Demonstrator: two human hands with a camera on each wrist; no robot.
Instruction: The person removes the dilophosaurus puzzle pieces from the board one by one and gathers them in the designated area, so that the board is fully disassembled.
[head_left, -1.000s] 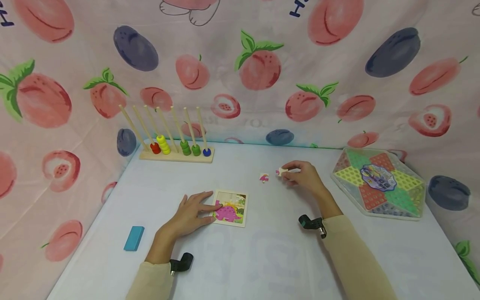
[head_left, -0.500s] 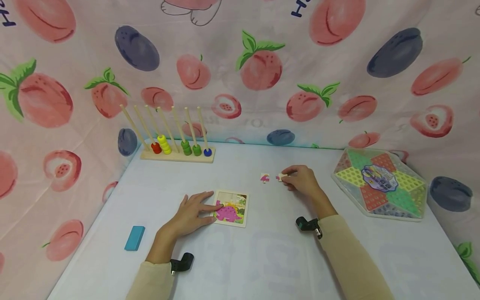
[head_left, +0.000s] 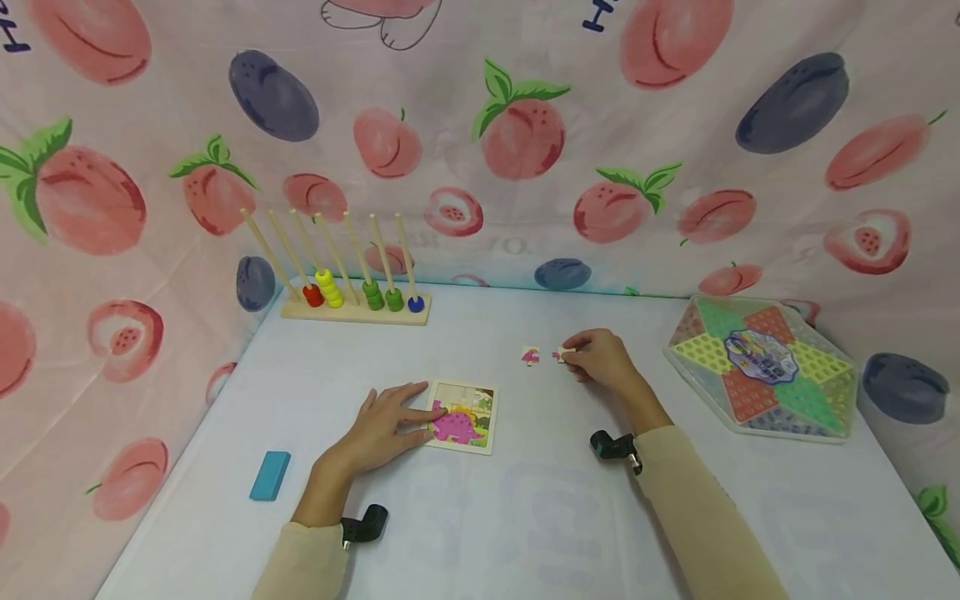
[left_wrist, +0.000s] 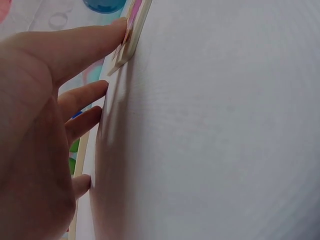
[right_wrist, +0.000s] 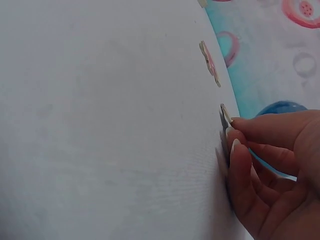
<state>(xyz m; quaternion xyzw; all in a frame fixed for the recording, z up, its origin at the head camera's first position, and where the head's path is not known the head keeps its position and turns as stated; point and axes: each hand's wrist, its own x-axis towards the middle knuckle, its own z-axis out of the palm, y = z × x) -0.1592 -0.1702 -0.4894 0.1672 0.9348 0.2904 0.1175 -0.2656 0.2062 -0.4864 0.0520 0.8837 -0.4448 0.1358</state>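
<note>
The right hand [head_left: 598, 360] pinches a puzzle piece [head_left: 559, 356] (likely light, stiff, best held edgewise) near a pink tile [head_left: 529, 357] on the desk [head_left: 525, 525], while the spread left hand [head_left: 382, 429] touches the board [head_left: 462, 421].

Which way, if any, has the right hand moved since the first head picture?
Yes: the right hand has moved slightly down the head view. The held piece, then higher than the loose piece, is now about level with it.

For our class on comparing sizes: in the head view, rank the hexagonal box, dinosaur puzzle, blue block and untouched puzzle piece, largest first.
1. Hexagonal box
2. Dinosaur puzzle
3. Blue block
4. Untouched puzzle piece
</note>
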